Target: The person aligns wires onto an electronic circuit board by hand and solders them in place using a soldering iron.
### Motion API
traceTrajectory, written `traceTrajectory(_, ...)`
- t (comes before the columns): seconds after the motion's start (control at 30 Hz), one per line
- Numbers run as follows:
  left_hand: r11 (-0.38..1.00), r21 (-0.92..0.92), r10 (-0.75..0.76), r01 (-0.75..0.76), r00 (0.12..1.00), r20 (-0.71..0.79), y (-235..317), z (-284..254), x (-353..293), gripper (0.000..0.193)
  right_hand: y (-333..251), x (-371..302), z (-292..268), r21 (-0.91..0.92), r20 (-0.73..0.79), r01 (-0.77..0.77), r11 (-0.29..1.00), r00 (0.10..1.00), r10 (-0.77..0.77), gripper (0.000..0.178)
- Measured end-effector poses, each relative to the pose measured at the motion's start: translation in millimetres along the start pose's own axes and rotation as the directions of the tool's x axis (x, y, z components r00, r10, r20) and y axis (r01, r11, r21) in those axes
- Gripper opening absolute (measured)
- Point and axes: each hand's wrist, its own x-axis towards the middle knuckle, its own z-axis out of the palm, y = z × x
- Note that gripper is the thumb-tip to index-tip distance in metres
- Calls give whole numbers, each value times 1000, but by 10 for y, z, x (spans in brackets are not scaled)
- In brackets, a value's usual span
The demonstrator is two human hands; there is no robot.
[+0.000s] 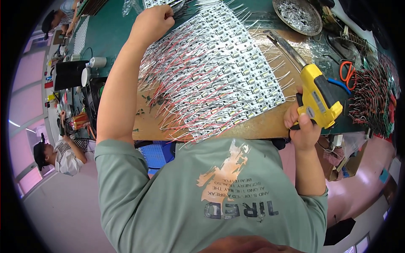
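My right hand (304, 130) is wrapped round the grip of a yellow and black soldering gun (313, 90). Its metal nozzle points up and left, with the tip just off the right edge of a large panel of white circuit boards (257, 74). Rows of small components cover that panel, and many thin red and white wires (173, 90) stick out over its left side. At the panel's far left corner my left hand (155, 22) is closed, its fingers curled; whatever they hold is hidden. Beyond it lies another piece of white board (158, 2).
A round metal dish (298, 17) of silvery scraps stands at the far right. Orange-handled scissors (347, 71), a blue-handled tool (338, 85) and a heap of red and green wires (373, 97) lie right. A white spool (98, 62) stands left. Other people sit farther left.
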Motion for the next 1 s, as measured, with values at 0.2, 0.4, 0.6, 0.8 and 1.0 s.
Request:
traceTrajectory(0.2, 997, 12, 72, -73, 996, 55, -60, 26, -51, 24, 28, 11, 7, 11, -3, 34, 999, 999, -34, 69)
traceTrajectory(0.4, 975, 138, 166, -177, 982, 88, -123, 71, -29, 23, 49, 8, -11, 64, 38, 61, 996, 997, -64, 64)
traceTrajectory(0.6, 972, 203, 91, -115, 988, 125, -127, 85, -4, 22, -15, 5, 30, -2, -26, -12, 1000, 1000, 12, 73)
traceTrajectory(0.8, 951, 297, 32, -89, 981, 191, -64, 15, 47, 22, -14, 8, 44, 0, -29, 3, 1000, 1000, -3, 73)
traceTrajectory(1.0, 804, 539, 148, -252, 962, 228, 150, -377, 71, 14, 3, 2, 51, 10, -74, 2, 1000, 997, -1, 74)
